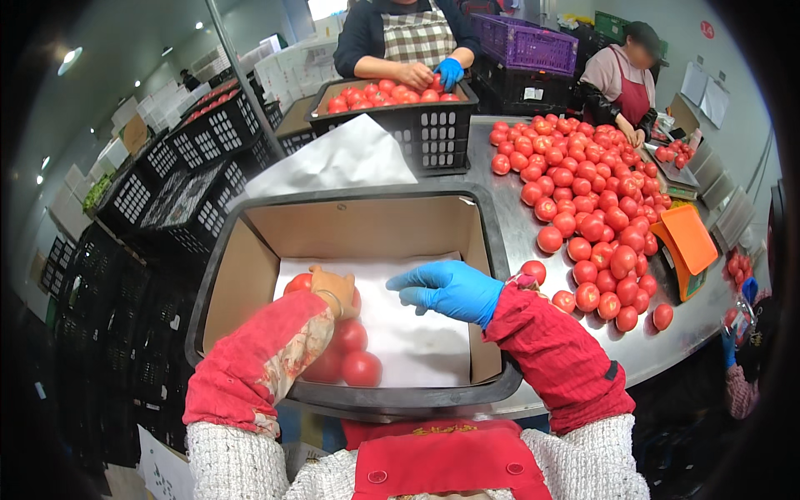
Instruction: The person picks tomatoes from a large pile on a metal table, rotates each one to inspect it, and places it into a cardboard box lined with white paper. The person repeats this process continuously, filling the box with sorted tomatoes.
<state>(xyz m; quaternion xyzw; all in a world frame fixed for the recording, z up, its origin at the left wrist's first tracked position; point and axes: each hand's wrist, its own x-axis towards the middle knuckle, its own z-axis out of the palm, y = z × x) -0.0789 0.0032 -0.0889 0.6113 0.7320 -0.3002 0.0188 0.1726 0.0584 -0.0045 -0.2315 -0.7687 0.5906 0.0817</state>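
A black plastic crate [400, 395] lined with brown cardboard and white paper [425, 337] stands before me. Tomatoes [362, 369] lie along its left part. Over the upper ones rests my left hand [334, 287], bare, with a bracelet at the wrist; whether its fingers grip a tomato is hidden. My right hand [444, 289], in a blue glove, hovers above the white paper with its fingers stretched to the left and nothing in them. To the right of the crate, a big pile of loose tomatoes [587, 187] covers much of the metal table [650, 359].
Across the table a person in a checked apron handles tomatoes in another black crate [444, 137]. A second person works by a scale at the back right. An orange-topped scale [687, 240] borders the pile. White paper [337, 156] lies behind my crate; stacked black crates [106, 325] stand left.
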